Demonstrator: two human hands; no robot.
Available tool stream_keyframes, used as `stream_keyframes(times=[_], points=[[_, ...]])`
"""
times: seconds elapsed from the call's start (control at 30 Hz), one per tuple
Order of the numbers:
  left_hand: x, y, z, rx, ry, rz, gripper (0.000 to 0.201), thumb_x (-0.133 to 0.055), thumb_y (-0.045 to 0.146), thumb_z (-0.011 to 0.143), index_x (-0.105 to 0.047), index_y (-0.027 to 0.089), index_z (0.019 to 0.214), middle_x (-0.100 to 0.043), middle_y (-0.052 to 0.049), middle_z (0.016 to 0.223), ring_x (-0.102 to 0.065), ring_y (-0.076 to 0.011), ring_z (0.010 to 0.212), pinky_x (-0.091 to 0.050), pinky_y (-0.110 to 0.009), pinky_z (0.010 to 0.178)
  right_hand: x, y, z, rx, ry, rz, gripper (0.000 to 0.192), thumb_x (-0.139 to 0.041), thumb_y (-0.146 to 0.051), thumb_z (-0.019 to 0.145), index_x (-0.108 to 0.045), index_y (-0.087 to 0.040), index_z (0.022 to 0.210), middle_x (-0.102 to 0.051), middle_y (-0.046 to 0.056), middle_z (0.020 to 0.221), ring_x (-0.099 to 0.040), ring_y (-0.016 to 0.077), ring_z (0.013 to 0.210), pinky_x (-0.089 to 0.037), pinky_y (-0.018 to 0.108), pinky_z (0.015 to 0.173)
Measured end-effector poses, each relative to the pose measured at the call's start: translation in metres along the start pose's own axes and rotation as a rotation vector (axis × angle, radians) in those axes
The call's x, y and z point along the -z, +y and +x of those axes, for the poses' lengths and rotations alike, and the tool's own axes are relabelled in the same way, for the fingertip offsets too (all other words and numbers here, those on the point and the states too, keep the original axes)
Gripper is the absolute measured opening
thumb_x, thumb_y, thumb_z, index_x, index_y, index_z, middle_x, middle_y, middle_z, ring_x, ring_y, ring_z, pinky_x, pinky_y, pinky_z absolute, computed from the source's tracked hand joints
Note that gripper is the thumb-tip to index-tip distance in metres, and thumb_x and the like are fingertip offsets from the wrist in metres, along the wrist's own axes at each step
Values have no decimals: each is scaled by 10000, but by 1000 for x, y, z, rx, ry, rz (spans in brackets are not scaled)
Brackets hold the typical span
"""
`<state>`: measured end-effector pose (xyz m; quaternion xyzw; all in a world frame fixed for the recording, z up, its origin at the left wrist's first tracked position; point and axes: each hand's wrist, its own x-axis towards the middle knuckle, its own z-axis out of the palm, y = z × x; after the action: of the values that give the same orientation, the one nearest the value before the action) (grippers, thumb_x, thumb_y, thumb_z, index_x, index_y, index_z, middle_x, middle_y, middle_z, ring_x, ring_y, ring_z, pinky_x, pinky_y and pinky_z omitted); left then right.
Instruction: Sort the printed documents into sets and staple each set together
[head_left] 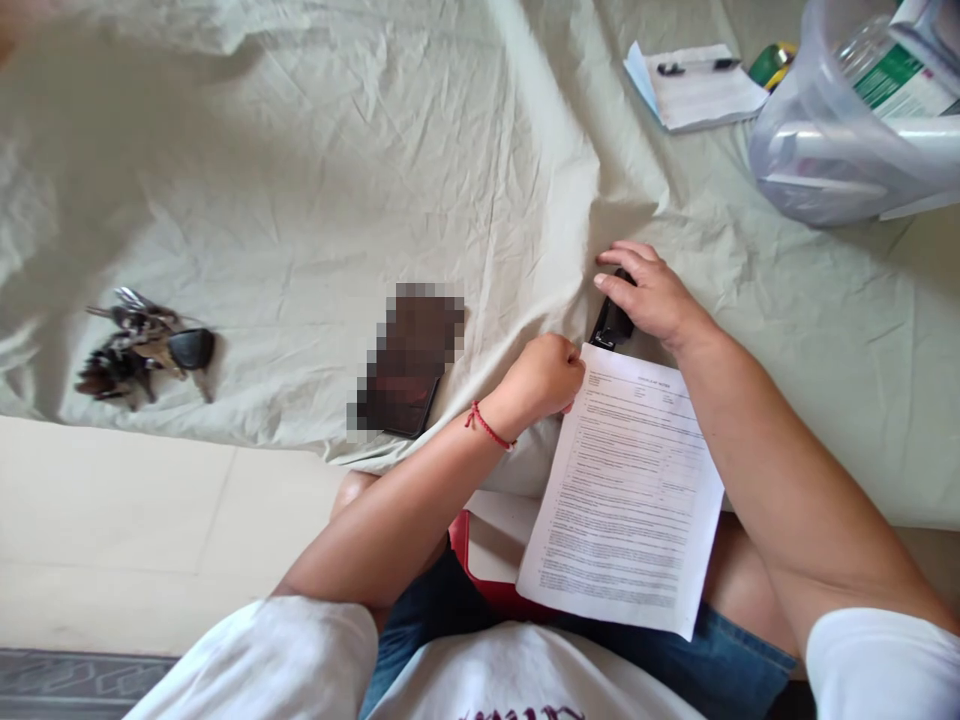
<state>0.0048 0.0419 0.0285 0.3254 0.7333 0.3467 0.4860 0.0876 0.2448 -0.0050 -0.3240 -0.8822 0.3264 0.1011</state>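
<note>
My left hand (546,375) is closed, pinching the top left corner of a printed sheet of paper (630,490). The sheet hangs over the table's edge above my lap. Over a black stapler (613,318) lies my right hand (652,290), its thumb and fingers around the far end. The stapler rests on the cloth, and its near end meets the top edge of the sheet; whether the paper is between its jaws I cannot tell. My right palm hides part of the stapler.
A phone (412,365) and a bunch of keys (146,345) lie on the cloth (360,150) to the left. At the far right stand a clear plastic bin (810,165) with papers and a notepad (709,95) bearing a pen (697,67). A red-edged thing (499,590) is under the sheet.
</note>
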Motion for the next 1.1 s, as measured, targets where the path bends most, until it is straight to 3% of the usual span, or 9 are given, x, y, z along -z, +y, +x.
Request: stream_keyframes(times=[0.47, 0.7, 0.87, 1.1], points=[[1, 4, 0, -2, -11, 12, 510, -497, -19, 893, -420, 238, 459, -513, -20, 406, -490, -153, 437, -389, -307, 562, -5, -12, -14, 46, -58, -50, 391, -743, -501, 929, -781, -333, 1281, -586, 68, 1621, -524, 354, 1553, -285, 657, 1368], [0, 4, -2, 14, -11, 21, 451, -503, -1, 901, -476, 231, 515, -560, -37, 436, -529, -162, 440, -413, -300, 531, 7, -12, -7, 62, -107, -38, 622, -802, -594, 881, -706, -300, 1420, -558, 106, 1649, -473, 401, 1578, -316, 660, 1361], [0, 4, -2, 31, -23, 23, 431, -511, 0, 885, -479, 230, 521, -585, -48, 447, -548, -166, 449, -431, -297, 534, -5, -18, 9, 93, 23, -47, 600, -640, -646, 1003, -637, -298, 1492, -547, 115, 1660, -413, 399, 1619, -265, 691, 1365], [2, 4, 0, 34, -29, 37, 438, -497, -6, 875, -486, 227, 504, -588, -47, 456, -542, -160, 470, -427, -297, 559, -27, -38, 1, 78, 29, -263, 582, -459, -599, 1092, -635, -218, 1495, -538, 160, 1687, -297, 445, 1674, -152, 815, 1323]])
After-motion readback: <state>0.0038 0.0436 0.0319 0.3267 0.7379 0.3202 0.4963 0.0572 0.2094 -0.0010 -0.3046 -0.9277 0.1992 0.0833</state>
